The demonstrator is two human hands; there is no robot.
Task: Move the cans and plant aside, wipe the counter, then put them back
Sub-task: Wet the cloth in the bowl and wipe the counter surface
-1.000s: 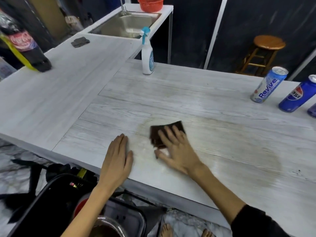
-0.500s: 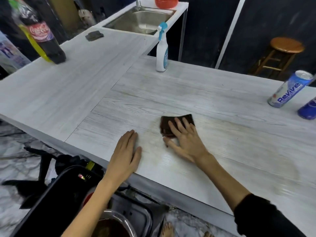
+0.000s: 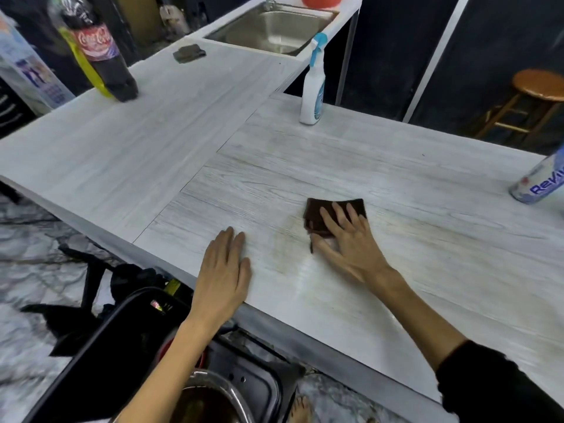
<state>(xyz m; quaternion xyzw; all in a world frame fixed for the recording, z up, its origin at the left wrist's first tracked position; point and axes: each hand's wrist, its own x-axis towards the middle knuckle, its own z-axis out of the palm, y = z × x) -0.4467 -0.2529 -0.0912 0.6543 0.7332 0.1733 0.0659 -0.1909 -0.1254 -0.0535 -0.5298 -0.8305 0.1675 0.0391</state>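
Whitewashed wood-grain is the look of the counter (image 3: 396, 184), an L-shaped top with a damp, streaky sheen in front of the cloth. That cloth (image 3: 323, 213) is a dark brown folded square lying flat on the counter, and I'll use it as the landmark for everything else.

The right hand (image 3: 348, 242) lies on the near half of the cloth, fingers straight and spread, palm pressing it down, not curled around it. The left hand (image 3: 225, 267) is off to the left of the cloth, apart from it, flat on the counter near the front edge with fingers straight and together, holding nothing.

Only one can (image 3: 541, 181) shows: a pale blue and silver one far right of the cloth, cut off by the frame edge. No idea where the plant is from this angle.

Behind the cloth, at the back edge, stands a white spray bottle (image 3: 312, 96) with a blue trigger. Far back and left of the cloth there's a big cola bottle (image 3: 99, 56), and further back a small dark rag (image 3: 189, 53) next to a steel sink (image 3: 274, 29). A wooden stool (image 3: 531, 99) sits beyond the counter, back right of the cloth.
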